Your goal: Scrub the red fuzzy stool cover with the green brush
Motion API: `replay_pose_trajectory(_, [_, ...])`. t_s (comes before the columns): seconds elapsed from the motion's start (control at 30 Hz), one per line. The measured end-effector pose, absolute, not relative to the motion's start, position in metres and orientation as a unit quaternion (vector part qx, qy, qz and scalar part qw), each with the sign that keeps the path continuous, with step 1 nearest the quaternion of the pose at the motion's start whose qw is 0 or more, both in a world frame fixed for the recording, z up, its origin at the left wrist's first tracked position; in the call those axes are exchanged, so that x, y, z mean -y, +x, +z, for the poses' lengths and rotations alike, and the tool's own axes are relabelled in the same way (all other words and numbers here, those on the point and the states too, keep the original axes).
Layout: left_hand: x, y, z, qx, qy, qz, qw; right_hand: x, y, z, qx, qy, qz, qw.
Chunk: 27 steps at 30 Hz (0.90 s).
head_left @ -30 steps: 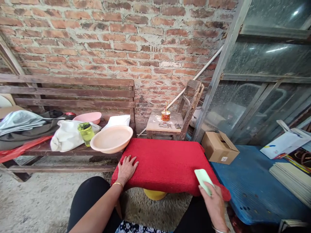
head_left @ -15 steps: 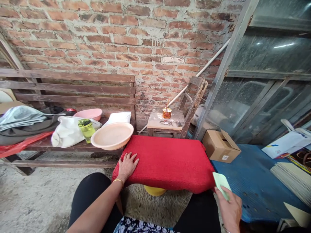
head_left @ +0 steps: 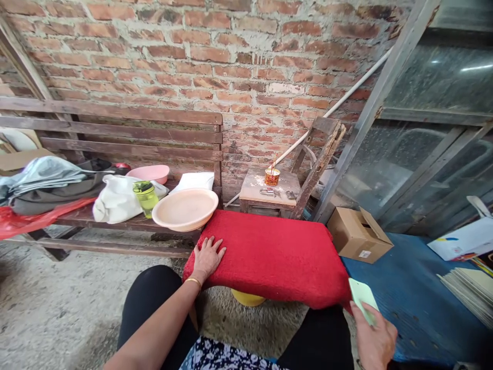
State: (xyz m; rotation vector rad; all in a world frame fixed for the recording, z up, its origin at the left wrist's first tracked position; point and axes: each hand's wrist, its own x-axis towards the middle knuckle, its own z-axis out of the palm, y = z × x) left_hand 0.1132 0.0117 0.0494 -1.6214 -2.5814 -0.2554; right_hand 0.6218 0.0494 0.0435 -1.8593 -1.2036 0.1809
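My left hand (head_left: 208, 257) lies with fingers spread on the left end of a red cloth cover (head_left: 265, 252), which drapes over a small table in front of my knees. In my right hand (head_left: 375, 331) is a flat, pale green rectangular piece (head_left: 364, 297) with rounded corners, gripped by its lower end. It is held beside the cover's front right corner; its exact kind cannot be made out. Just beyond my left hand, a shallow peach-coloured basin (head_left: 185, 208) sits at the bench's end, close to the cover's far left corner.
On the wooden bench (head_left: 127, 241) are a green bottle (head_left: 146, 200), a white bag (head_left: 117, 200), a pink basin (head_left: 152, 173) and folded cloth. A chair (head_left: 254, 192) behind holds a tin (head_left: 271, 178) and padlocks. A cardboard box (head_left: 356, 236) rests on a blue surface (head_left: 400, 288) at right.
The whole view has shifted slightly, so most things sit a little further right. My left hand stays on the red cover, and my right hand keeps hold of the green piece.
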Motion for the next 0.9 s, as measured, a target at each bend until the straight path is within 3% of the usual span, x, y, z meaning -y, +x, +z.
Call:
replay_pose_trajectory(0.3, [-0.011,0.113,0.046,0.839,-0.533,-0.091,0.056,-0.055,0.480,0.048,0.729,-0.549,0.120,0.390])
replay_pose_trajectory(0.67, [-0.011,0.114,0.049,0.840,-0.529,-0.111,0.040,-0.070,0.613,0.059,0.556,-0.738,0.045,0.380])
replay_pose_trajectory(0.77, [-0.011,0.114,0.049,0.841,-0.529,-0.107,0.038,-0.060,0.563,0.061,0.634,-0.657,0.054,0.404])
replay_pose_trajectory(0.9, [-0.011,0.113,0.050,0.845,-0.525,-0.095,0.035,-0.042,0.472,0.053,0.754,-0.526,0.118,0.375])
